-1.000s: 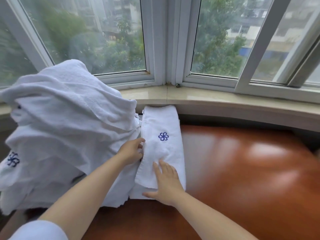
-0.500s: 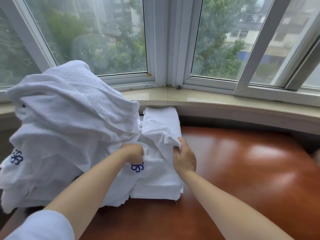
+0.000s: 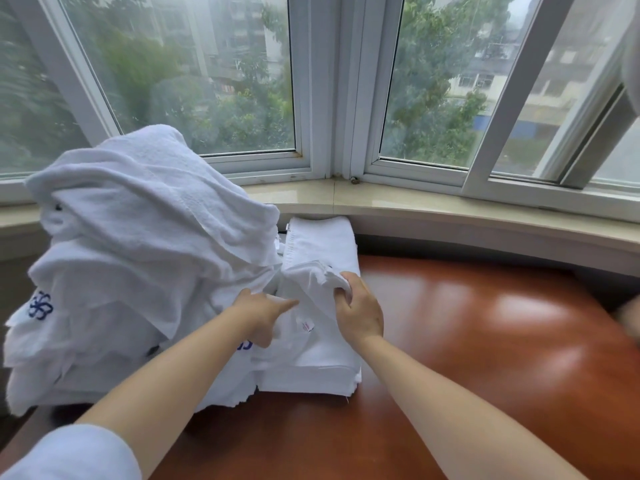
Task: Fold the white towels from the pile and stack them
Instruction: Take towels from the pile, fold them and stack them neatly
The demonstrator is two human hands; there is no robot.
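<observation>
A tall pile of crumpled white towels (image 3: 131, 244) with blue flower logos fills the left of the table. Just right of it lies a long stack of folded white towels (image 3: 322, 244), its far end against the windowsill. My right hand (image 3: 360, 310) grips a bunched fold of the top towel (image 3: 311, 275) and holds it raised off the stack. My left hand (image 3: 263, 313) presses on that towel near the pile, index finger stretched toward the right and thumb down. A small red-and-white label (image 3: 306, 325) shows on the cloth between my hands.
The brown glossy table (image 3: 467, 341) stretches to the right of the stack. A beige stone windowsill (image 3: 433, 206) and white window frames run behind it. A blurred object (image 3: 628, 322) sits at the table's far right edge.
My right hand went from lying flat on the stack to gripping the top towel's edge and lifting it. My left hand uncurled and now points its index finger across the cloth.
</observation>
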